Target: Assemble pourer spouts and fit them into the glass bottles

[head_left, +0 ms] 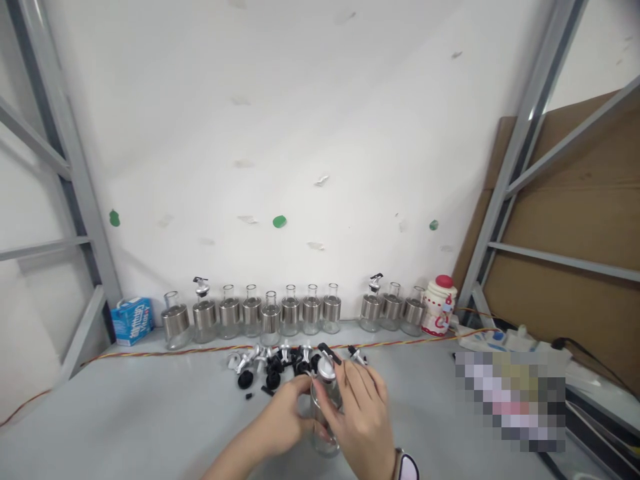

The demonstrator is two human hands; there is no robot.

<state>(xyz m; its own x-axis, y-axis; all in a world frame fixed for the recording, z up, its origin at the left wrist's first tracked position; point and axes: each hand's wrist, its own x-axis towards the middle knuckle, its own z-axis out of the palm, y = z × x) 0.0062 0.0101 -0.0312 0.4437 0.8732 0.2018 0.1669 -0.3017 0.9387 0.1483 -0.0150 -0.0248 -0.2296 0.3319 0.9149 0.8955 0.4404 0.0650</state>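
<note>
A glass bottle (327,449) with a metal band stands upright near the front middle. My left hand (287,415) is wrapped round its body from the left side. On its neck sits a silver pour spout (327,368) with a black flip lid. My right hand (364,412) closes round the spout and neck from the right, its fingers hiding part of the neck. Just behind the hands lies a pile of loose silver-and-black pour spouts (273,363), partly hidden by my fingers.
Several metal-banded bottles (251,312) line the wall; two carry spouts. A blue carton (133,321) stands far left, a white jar with red lid (439,305) on the right. A twisted cable (200,351) crosses the table; power strips (520,340) and a pixelated item (510,400) lie right.
</note>
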